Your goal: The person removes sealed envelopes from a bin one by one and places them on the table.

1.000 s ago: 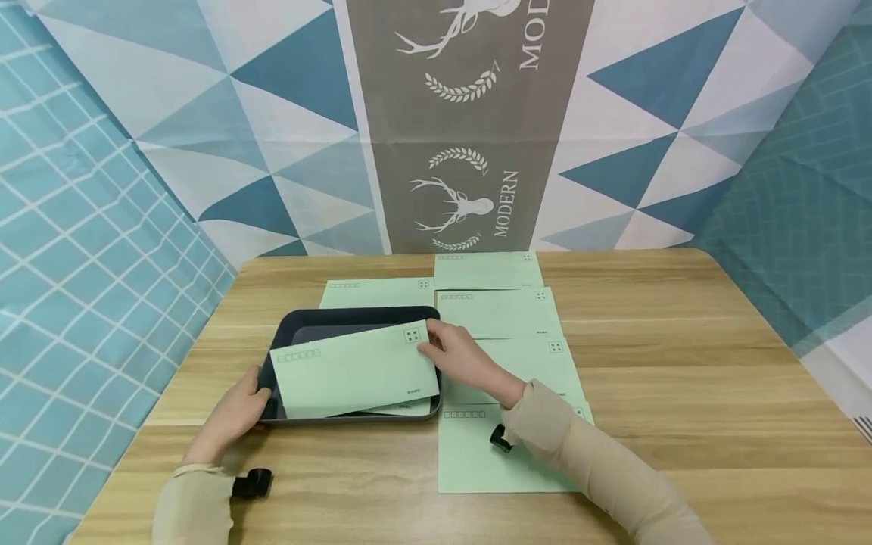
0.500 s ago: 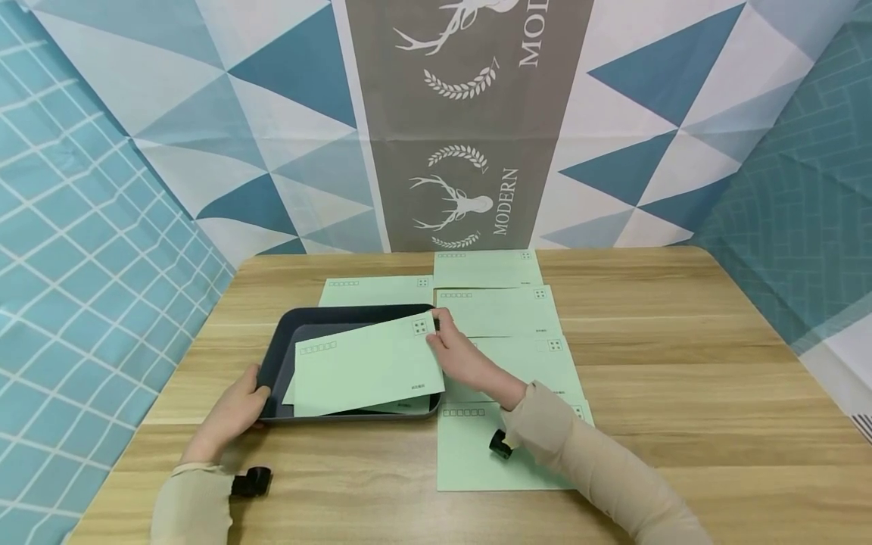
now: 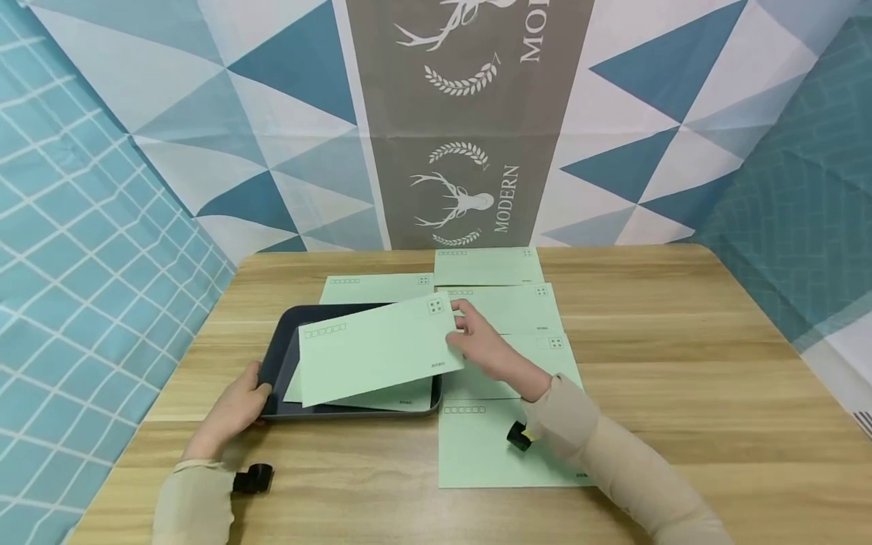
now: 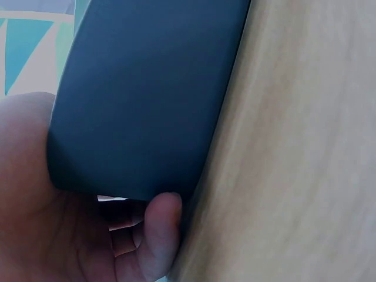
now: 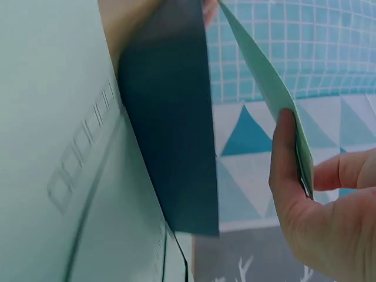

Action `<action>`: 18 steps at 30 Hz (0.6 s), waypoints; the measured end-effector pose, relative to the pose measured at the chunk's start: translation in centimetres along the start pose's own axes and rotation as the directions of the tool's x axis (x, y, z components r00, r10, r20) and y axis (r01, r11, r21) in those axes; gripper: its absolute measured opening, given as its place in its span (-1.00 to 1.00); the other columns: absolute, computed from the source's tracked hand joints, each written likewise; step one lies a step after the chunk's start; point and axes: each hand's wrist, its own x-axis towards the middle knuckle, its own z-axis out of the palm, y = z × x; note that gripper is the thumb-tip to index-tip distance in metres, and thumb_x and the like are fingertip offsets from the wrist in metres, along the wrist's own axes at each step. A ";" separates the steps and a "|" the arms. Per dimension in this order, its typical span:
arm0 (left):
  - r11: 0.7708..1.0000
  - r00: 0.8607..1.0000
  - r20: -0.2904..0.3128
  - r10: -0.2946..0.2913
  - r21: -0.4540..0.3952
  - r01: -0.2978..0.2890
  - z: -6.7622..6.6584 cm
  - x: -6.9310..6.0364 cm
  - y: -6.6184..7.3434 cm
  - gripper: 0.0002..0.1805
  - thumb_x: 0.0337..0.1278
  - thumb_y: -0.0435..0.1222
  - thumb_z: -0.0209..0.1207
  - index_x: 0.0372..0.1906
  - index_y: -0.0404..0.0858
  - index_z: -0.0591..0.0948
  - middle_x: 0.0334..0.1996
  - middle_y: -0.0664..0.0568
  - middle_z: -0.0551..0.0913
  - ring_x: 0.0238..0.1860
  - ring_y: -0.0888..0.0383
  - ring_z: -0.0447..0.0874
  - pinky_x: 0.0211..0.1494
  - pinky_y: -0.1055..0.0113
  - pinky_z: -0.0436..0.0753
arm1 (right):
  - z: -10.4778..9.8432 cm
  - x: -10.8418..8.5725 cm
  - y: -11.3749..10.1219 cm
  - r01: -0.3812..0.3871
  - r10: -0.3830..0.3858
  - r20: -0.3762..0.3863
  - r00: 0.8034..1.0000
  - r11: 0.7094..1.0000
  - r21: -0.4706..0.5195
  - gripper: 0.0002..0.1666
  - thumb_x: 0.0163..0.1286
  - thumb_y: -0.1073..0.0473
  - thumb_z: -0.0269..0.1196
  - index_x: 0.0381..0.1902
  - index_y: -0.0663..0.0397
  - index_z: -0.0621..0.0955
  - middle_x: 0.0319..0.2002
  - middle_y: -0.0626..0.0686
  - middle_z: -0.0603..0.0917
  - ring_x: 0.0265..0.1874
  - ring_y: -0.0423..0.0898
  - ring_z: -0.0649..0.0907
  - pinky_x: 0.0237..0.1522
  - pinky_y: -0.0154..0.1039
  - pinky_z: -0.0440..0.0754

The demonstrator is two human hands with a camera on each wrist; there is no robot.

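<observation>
The tabletop (image 3: pixel 668 356) is wood-grained with rounded far corners. Behind it, a grey panel (image 3: pixel 409 121) bears white deer heads (image 3: pixel 471 202), leaf sprigs (image 3: pixel 459 147) and "MODERN", with blue, grey and white triangles (image 3: pixel 671 64) on both sides. White-gridded blue cloth (image 3: pixel 75 242) lines the left, brick-patterned teal cloth (image 3: pixel 804 174) the right.

Wood-grain table (image 3: pixel 681 348) — behind it, a grey stag-print panel (image 3: pixel 470 121) between blue triangles (image 3: pixel 303 64); white-gridded blue wall (image 3: pixel 68 288) leftward.

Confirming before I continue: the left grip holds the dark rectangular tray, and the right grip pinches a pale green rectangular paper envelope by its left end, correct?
Not the left end: the head view shows the right grip pinching the envelope by its right end.
</observation>
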 end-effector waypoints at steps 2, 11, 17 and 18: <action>1.000 1.000 0.002 0.006 -0.003 -0.006 0.1 0.1 -0.1 -0.50 0.21 -0.38 -0.30 0.21 -0.58 0.05 0.04 -0.59 0.27 -0.15 -0.24 0.46 -0.50 0.28 0.60 | -0.9 0.0 -0.1 0.001 -0.001 -0.034 0.999 1.000 0.006 -0.55 0.28 0.44 -0.12 0.15 0.22 0.21 -0.03 0.31 0.53 -0.41 -0.14 0.63 -0.57 -0.37 0.41; 1.000 1.000 0.020 0.007 -0.003 -0.007 -0.2 0.1 0.0 -0.41 0.21 -0.36 -0.33 0.27 -0.64 -0.09 0.15 -0.65 0.11 -0.02 -0.34 0.35 -0.47 0.26 0.61 | -5.8 -0.7 -1.1 0.010 0.017 -0.155 0.988 0.985 0.171 -0.55 0.39 0.31 -0.14 0.21 0.36 0.23 -0.12 0.13 0.58 -0.35 -0.24 0.65 -0.31 -0.36 0.63; 1.000 1.000 -0.004 0.014 -0.006 -0.014 0.0 -0.1 -0.1 -0.48 0.20 -0.37 -0.30 0.22 -0.58 0.04 0.07 -0.60 0.24 -0.14 -0.25 0.45 -0.49 0.28 0.60 | -9.0 -1.7 -1.0 0.027 0.040 -0.193 0.980 0.943 0.331 -0.48 0.46 0.17 -0.17 0.28 0.32 0.13 -0.24 -0.12 0.53 -0.35 -0.28 0.62 -0.33 -0.40 0.61; 1.000 1.000 -0.005 0.016 -0.005 -0.016 0.0 -0.2 -0.1 -0.48 0.21 -0.37 -0.30 0.22 -0.58 0.04 0.07 -0.59 0.25 -0.15 -0.24 0.46 -0.50 0.28 0.59 | -9.4 -2.0 -1.0 0.020 0.055 -0.195 0.979 0.931 0.365 -0.47 0.47 0.15 -0.18 0.30 0.28 0.11 -0.22 -0.11 0.52 -0.33 -0.28 0.61 -0.32 -0.40 0.60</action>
